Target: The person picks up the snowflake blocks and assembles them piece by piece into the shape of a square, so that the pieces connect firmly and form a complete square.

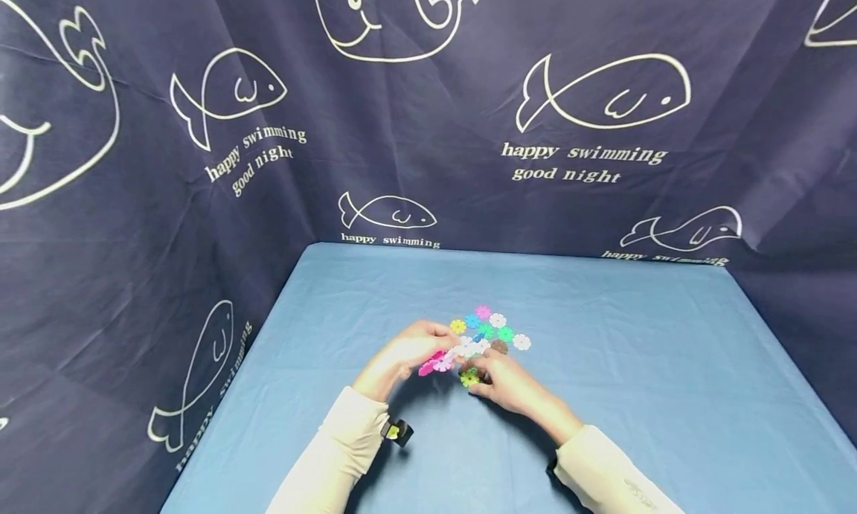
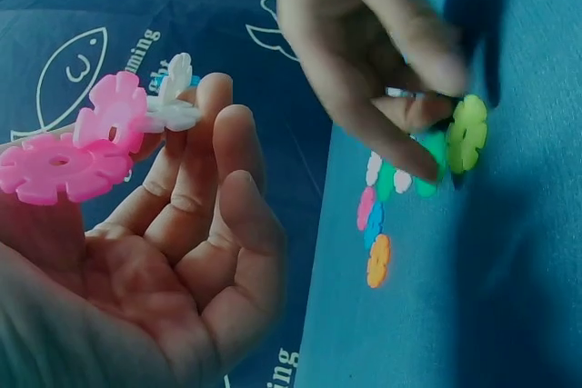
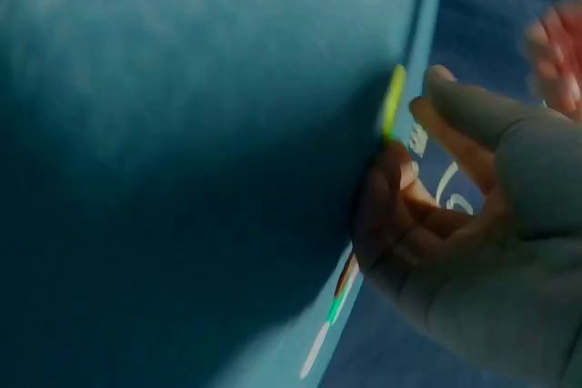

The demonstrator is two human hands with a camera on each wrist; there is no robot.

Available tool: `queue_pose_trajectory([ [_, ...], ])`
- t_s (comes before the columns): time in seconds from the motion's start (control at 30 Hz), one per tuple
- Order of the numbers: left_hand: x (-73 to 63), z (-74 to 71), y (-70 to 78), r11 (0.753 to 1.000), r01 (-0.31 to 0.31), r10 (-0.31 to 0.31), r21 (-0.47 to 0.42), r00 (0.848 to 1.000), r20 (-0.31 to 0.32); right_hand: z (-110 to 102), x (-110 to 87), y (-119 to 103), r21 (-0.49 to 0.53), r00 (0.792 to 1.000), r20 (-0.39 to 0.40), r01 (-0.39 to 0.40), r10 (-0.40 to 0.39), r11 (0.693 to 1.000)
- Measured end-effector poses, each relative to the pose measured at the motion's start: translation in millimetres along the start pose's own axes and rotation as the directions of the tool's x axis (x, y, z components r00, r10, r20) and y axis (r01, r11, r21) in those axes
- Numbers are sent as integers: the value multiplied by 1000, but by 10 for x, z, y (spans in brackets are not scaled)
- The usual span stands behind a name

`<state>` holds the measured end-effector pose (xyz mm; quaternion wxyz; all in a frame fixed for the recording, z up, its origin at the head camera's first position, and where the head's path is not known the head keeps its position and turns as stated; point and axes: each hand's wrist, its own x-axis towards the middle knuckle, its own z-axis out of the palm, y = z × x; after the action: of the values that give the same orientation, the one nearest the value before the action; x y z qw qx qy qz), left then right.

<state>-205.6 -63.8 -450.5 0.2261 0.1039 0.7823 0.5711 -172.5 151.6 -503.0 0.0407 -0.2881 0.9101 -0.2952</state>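
My left hand [image 1: 423, 344] holds a small build of joined flower-shaped plastic discs, its fingers bent behind the white end. Two pink discs [image 2: 62, 163], a white disc [image 2: 175, 102] and a bit of blue show in the left wrist view. The thumb is hidden behind the pink part. Low over the table, my right hand [image 1: 509, 380] has its fingertips at the edge of a yellow-green disc [image 1: 470, 378]. In the right wrist view this yellow-green disc [image 3: 393, 102] lies nearly edge-on, with the thumb apart from it.
Beyond the hands lie several loose discs on the blue tabletop [image 1: 602, 335], among them a yellow one [image 1: 458, 326], a pink one [image 1: 483, 312], a brown one [image 1: 499, 347] and a white one [image 1: 521, 341]. A dark printed cloth [image 1: 469, 201] hangs behind the table.
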Motion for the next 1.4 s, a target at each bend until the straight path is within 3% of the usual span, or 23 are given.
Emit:
queue_pose_trajectory([
  [0.1, 10, 11, 14, 1000, -12, 12, -15, 1000, 5, 37, -1, -39, -108, 1000, -11, 16, -17, 994],
  [0.2, 11, 23, 16, 999, -17, 18, -35, 1000, 13, 34, -5, -40, -105, 1000, -27, 5, -8, 994],
  [0.3, 8, 22, 7, 999, -21, 22, -50, 1000, 23, -5, -9, -2, 55, 1000, -6, -18, 19, 998],
  [0.37, 7, 15, 5, 998, -15, 17, -58, 999, 35, -57, -19, 27, 247, 998, 24, -66, 62, 967],
  [0.4, 6, 10, 7, 998, -14, 16, -55, 999, 38, -93, -26, 40, 355, 994, 39, -106, 98, 929],
  [0.43, 7, 9, 11, 999, -18, 20, -46, 999, 40, -135, -38, 49, 465, 988, 48, -152, 147, 872],
  [0.5, 11, 8, 22, 999, -18, 20, -42, 999, 49, -228, -59, 62, 649, 967, 40, -215, 250, 729],
  [0.6, 17, 11, 31, 998, -16, 20, -61, 998, 63, -369, -71, 69, 825, 916, -10, -219, 401, 522],
  [0.67, 14, 20, 34, 996, -4, 11, -92, 997, 78, -441, -70, 72, 885, 887, -41, -181, 460, 428],
  [0.73, 9, 34, 33, 993, 6, 6, -121, 995, 97, -492, -72, 70, 912, 873, -52, -156, 485, 379],
  [0.8, 3, 47, 34, 993, 10, 2, -120, 994, 107, -520, -74, 64, 922, 872, -50, -148, 487, 358],
  [1.07, 2, 54, 31, 990, 15, 0, -138, 994, 111, -507, -57, 27, 922, 885, -23, -161, 466, 351],
  [1.23, -9, 34, 26, 992, 26, -11, -120, 993, 119, -496, -49, 34, 919, 895, -31, -150, 446, 364],
  [1.4, -17, 36, 28, 994, 27, -14, -109, 993, 118, -495, -55, 14, 913, 891, -34, -157, 452, 377],
])
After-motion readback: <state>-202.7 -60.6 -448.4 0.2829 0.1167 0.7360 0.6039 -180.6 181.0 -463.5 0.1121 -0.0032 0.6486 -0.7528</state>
